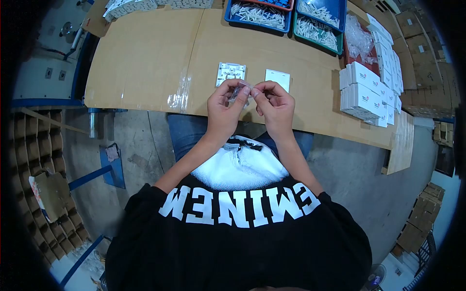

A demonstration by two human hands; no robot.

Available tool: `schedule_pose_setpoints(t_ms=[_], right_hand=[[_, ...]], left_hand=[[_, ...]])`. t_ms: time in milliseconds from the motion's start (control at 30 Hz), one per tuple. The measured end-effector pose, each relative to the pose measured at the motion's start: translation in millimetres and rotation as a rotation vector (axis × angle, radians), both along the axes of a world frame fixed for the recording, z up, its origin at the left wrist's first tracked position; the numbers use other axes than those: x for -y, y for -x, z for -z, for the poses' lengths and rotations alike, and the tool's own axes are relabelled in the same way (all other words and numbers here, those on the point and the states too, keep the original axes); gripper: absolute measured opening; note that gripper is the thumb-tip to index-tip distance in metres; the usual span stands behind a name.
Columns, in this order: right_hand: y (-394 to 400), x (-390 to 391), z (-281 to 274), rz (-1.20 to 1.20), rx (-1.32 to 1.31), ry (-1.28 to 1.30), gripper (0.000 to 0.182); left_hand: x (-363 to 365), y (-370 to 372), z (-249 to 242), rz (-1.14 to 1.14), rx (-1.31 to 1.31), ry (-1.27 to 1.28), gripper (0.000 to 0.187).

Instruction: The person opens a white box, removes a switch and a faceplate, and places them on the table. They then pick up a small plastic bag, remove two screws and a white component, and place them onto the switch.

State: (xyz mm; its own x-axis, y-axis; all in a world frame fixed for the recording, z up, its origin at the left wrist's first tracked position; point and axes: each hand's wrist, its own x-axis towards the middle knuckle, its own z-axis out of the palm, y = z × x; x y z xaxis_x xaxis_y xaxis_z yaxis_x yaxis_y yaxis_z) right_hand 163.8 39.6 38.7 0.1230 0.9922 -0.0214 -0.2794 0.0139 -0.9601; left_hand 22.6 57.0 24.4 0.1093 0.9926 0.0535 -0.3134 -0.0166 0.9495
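My left hand (223,107) is closed on a small clear plastic bag (236,93), held just above the front of the table. The fingers of my right hand (277,105) pinch the bag's upper right edge, so the two hands' fingertips almost meet. What is inside the bag is too small to tell. Behind my left hand lies a white square part (231,72) with moulded fittings facing up. A plain white square plate (278,79) lies flat behind my right hand, which hides its lower edge.
Cardboard (145,58) covers the table. At the back, blue (257,24) and green (318,41) trays hold many small white pieces. White boxes (366,92) are stacked at the right, near crumpled clear plastic (360,41). More white parts (131,7) stand at the back left.
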Motion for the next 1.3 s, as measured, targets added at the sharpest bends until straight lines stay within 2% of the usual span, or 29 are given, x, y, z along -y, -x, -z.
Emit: schedule_pose_setpoints(t_ms=[300, 600, 767, 1300], right_hand=[[-1, -1, 6, -0.028, 0.016, -0.031, 0.009], [-2, -4, 6, -0.016, 0.017, 0.034, 0.014], [-4, -4, 7, 0.002, -0.007, 0.031, 0.012], [-2, -4, 7, 0.015, 0.021, 0.033, 0.012]], left_hand=[[1, -1, -4, 0.041, 0.031, -0.035, 0.012], [-5, 0, 0, -0.072, 0.064, 0.02, 0.016], [-3, -1, -1, 0.022, 0.077, -0.01, 0.017], [-5, 0, 2, 0.031, 0.044, 0.029, 0.015]])
